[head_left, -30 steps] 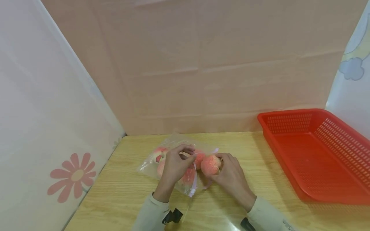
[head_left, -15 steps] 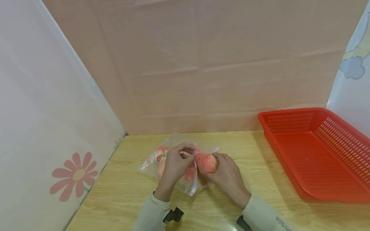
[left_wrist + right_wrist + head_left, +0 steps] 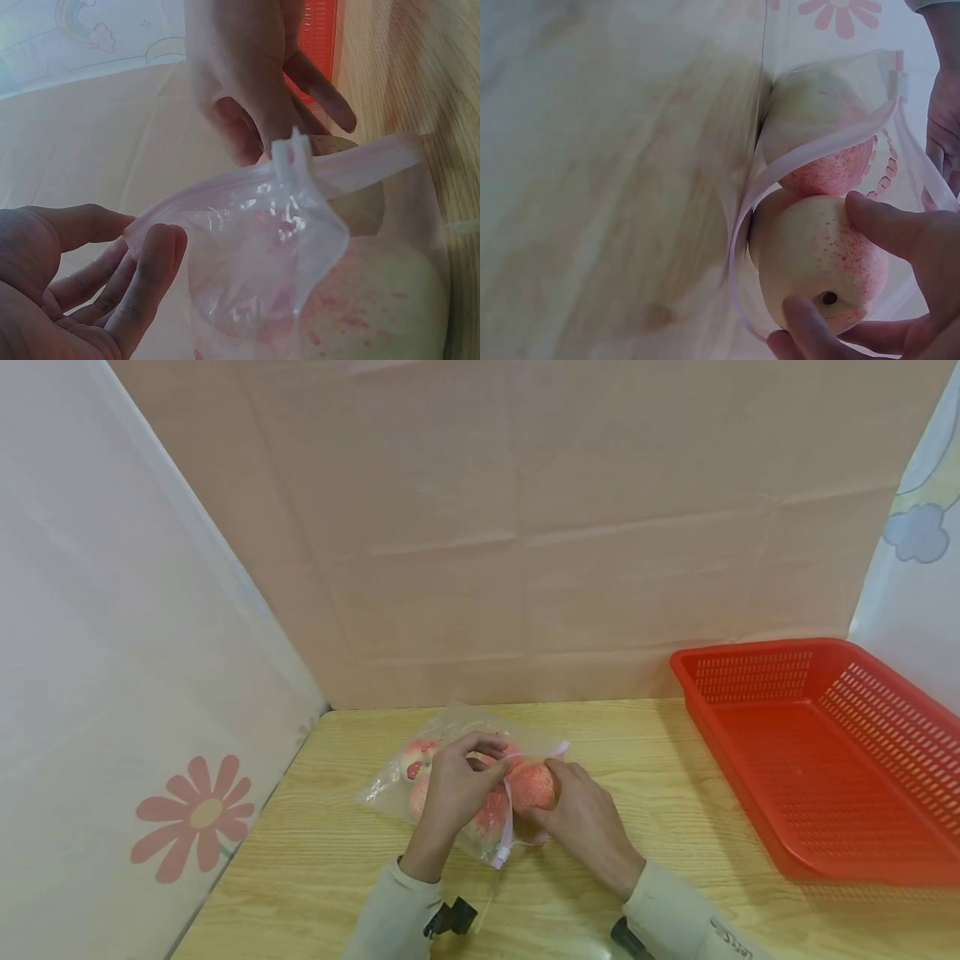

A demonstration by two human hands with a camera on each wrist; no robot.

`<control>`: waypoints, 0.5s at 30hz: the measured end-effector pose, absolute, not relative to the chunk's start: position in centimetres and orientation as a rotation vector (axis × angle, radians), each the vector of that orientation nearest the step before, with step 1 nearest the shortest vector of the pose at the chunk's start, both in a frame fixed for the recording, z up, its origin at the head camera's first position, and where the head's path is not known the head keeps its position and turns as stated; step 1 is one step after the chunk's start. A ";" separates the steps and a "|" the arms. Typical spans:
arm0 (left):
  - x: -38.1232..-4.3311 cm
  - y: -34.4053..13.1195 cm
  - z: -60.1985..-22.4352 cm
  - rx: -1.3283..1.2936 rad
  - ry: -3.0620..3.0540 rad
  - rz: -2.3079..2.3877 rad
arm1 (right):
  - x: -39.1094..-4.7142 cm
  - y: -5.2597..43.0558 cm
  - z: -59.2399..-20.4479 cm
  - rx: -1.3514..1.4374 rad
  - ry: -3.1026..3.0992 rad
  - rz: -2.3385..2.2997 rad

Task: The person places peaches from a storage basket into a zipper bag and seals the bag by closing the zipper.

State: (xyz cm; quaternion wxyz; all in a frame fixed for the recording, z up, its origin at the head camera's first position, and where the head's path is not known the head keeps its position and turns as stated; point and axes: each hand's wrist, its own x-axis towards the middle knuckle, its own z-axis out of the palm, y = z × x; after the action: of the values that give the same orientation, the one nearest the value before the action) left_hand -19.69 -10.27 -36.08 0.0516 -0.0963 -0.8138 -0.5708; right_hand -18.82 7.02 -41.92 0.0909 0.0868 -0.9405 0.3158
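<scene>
A clear zip bag (image 3: pixel 390 787) with a pale pink slider strip lies on the table, holding several pink-and-cream peaches. My left hand (image 3: pixel 456 789) pinches the rim of its mouth between thumb and fingertips, lifting that edge, as the left wrist view shows. My right hand (image 3: pixel 588 822) grips one peach (image 3: pixel 817 262) at the bag's mouth, fingers curled round it. In the right wrist view the peach's dark stem pit faces the camera, and another peach (image 3: pixel 817 135) sits behind it inside the bag. The slider (image 3: pixel 292 157) is at one end of the strip.
A red plastic basket (image 3: pixel 738 793) with slotted sides stands at the right of the wooden table (image 3: pixel 300 877). A beige cloth backdrop (image 3: pixel 450 568) rises behind the table, and a white flower-printed sheet (image 3: pixel 90 693) hangs at the left.
My right hand has moved left, carrying the peach from beside the bag's mouth into the opening against the other peaches. The left hand stays on the rim.
</scene>
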 end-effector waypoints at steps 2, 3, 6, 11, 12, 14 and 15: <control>-19.7 -10.3 -36.1 -0.295 -2.479 -1.725 | -18.8 7.1 -42.0 0.269 -2.806 0.988; -19.7 -10.3 -36.1 -0.295 -2.480 -1.721 | -18.8 7.1 -42.1 0.273 -2.810 1.013; -19.7 -10.3 -36.1 -0.299 -2.488 -1.688 | -18.8 7.3 -42.2 0.277 -2.819 1.079; -19.7 -10.2 -36.2 -0.297 -2.494 -1.667 | -19.0 7.4 -42.4 0.263 -2.831 1.147; -19.7 -10.2 -36.2 -0.296 -2.494 -1.668 | -19.0 7.4 -42.4 0.254 -2.829 1.147; -19.7 -10.2 -36.2 -0.296 -2.491 -1.676 | -19.1 7.3 -42.4 0.244 -2.824 1.120; -19.7 -10.2 -36.2 -0.297 -2.486 -1.685 | -19.2 7.2 -42.5 0.239 -2.820 1.103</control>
State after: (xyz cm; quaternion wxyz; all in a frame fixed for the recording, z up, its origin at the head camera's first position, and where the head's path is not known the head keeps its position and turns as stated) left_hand -19.71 -10.18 -36.24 0.0619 -0.0981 -0.8222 -0.5572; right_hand -19.19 7.21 -42.45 0.0522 0.0787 -0.9271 0.3626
